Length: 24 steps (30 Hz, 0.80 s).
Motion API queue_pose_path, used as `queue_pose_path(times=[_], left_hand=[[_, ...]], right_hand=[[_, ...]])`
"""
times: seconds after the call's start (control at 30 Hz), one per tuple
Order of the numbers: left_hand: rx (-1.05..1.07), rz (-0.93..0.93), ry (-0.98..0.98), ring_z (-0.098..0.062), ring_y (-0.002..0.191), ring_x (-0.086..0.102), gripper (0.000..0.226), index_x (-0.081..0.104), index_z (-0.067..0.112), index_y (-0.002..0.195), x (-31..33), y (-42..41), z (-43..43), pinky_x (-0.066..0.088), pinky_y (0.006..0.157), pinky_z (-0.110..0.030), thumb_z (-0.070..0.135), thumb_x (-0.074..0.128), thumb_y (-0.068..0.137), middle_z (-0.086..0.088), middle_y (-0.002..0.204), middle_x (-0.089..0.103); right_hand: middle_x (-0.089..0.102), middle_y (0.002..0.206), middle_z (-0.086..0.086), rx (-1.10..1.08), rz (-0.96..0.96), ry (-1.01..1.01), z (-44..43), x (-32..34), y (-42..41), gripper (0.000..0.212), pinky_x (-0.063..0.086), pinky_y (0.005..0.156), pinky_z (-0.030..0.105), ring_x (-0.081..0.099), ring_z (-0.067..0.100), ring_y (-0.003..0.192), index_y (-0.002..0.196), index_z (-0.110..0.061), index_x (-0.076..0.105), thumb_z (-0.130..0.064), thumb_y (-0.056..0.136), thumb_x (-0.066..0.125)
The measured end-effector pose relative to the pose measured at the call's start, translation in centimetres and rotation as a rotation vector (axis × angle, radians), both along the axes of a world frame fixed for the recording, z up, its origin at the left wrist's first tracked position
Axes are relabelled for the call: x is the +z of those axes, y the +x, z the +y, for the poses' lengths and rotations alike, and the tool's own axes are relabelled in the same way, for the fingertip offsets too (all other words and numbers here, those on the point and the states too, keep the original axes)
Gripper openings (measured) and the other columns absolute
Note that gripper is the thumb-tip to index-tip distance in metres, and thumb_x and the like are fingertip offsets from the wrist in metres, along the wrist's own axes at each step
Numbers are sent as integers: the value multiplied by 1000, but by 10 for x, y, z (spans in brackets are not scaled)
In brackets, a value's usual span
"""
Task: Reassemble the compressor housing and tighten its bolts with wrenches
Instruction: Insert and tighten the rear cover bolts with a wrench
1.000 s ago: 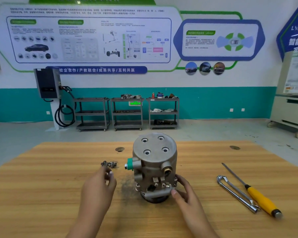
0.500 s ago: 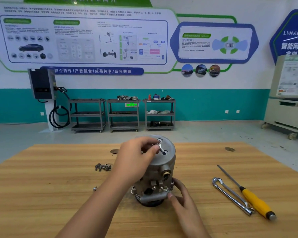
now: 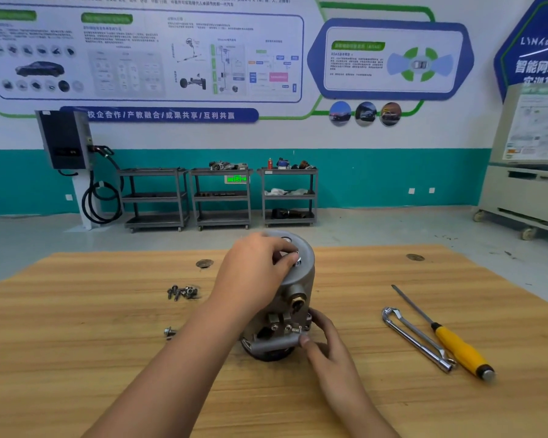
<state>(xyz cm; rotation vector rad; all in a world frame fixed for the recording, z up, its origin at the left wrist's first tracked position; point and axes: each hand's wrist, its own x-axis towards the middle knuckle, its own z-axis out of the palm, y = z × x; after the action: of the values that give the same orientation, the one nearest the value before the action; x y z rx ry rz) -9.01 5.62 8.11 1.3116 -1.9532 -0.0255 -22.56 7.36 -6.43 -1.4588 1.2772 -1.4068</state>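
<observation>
The grey metal compressor housing (image 3: 299, 279) stands upright in the middle of the wooden table (image 3: 76, 358). My left hand (image 3: 253, 273) reaches over its flat top and pinches a bolt (image 3: 297, 261) at a hole near the right side of the top face. My right hand (image 3: 325, 341) steadies the housing at its lower right, the thumb pressed on a bracket near the base. A small heap of loose bolts (image 3: 182, 292) lies left of the housing, and a single bolt (image 3: 169, 332) lies nearer to me.
Two metal wrenches (image 3: 415, 339) and a yellow-handled screwdriver (image 3: 456, 346) lie on the table to the right. Two round holes (image 3: 204, 263) mark the table's far side. Grey shelf carts (image 3: 220, 197) and a charger stand on the floor beyond.
My left hand rose from the bolt heap with a bolt and now holds it at the housing's top right hole. My right hand has stayed at the base.
</observation>
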Motion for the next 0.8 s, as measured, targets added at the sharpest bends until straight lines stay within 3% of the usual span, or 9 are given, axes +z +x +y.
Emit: queue_pose_path(times=[0.13,0.3,0.43,0.57,0.63,0.7,0.8], left_hand=[[32,-13,-13,-9,84,50,24,67,32,113,-3,-2,0,34,64,-20,36,56,92,11,94,49],[33,-28,-41,-10,90,47,31,62,35,121,-11,-3,1,33,72,-24,37,58,90,13,91,46],[31,10,-83,-9,88,47,30,62,35,119,-14,-2,0,34,71,-24,37,58,90,15,90,48],[32,31,-122,-9,86,46,30,63,33,119,-19,-4,0,32,68,-23,37,57,90,17,92,48],[29,30,-134,-8,83,45,30,63,32,118,-20,-5,-1,31,66,-23,37,58,89,17,91,48],[22,22,-143,-7,83,44,30,63,32,118,-20,-4,0,30,67,-23,38,58,89,17,91,47],[5,16,-143,-6,83,44,33,63,33,120,-20,-1,-2,29,70,-22,39,59,88,18,90,47]], right_hand=[[70,87,-10,10,-2,-5,2,3,1,35,41,64,4,63,-6,74,116,-37,49,-13,91,57],[65,105,-17,-11,35,-11,3,5,-8,28,42,75,5,62,0,98,112,-32,57,-14,90,58],[63,93,-14,-383,423,-89,-10,16,-59,10,41,70,13,57,3,86,93,-26,67,-21,89,60],[65,111,1,-580,910,138,-28,22,-117,23,46,82,30,55,20,105,108,-17,66,-16,90,51],[64,109,2,-636,1162,297,-33,22,-134,24,43,76,30,53,23,103,106,-17,63,-15,91,45],[63,99,0,-657,1275,418,-35,21,-145,20,39,66,26,52,19,90,99,-18,61,-14,91,43],[55,87,-2,-662,1300,511,-40,16,-155,19,39,61,24,49,15,77,100,-19,59,-12,91,44]])
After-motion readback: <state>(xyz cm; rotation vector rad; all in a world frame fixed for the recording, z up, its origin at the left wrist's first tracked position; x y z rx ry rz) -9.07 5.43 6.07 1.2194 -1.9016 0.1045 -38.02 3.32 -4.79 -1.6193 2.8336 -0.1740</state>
